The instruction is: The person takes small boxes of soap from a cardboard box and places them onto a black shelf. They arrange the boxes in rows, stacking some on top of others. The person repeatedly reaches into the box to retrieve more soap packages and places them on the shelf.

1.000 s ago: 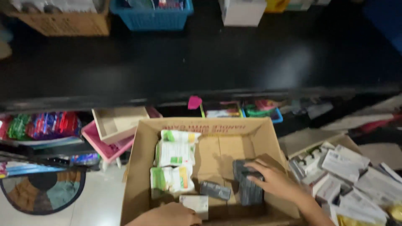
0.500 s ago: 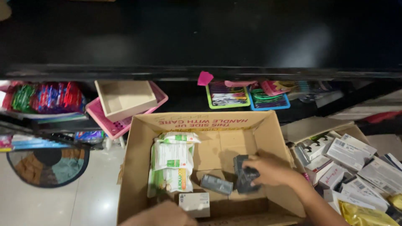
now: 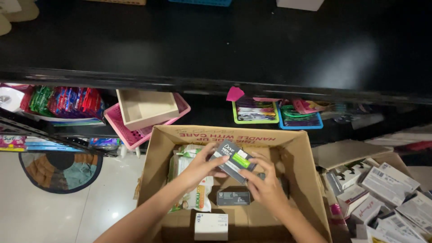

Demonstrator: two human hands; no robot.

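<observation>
both hands on a small dark grey box above the open carton

your left hand [image 3: 198,167] pinches the near-left end of the dark grey box [image 3: 234,160] and your right hand [image 3: 265,184] cups its lower right edge, fingers closed on it. it hangs tilted over the cardboard carton [image 3: 292,148], above a second dark box [image 3: 233,197] lying on the carton floor (a white box [image 3: 211,226] sits nearer you). keep both grips on the short ends and hold the box level.

Black shelf [image 3: 216,45], white tiled floor [image 3: 54,216], round rug [image 3: 60,170]
</observation>
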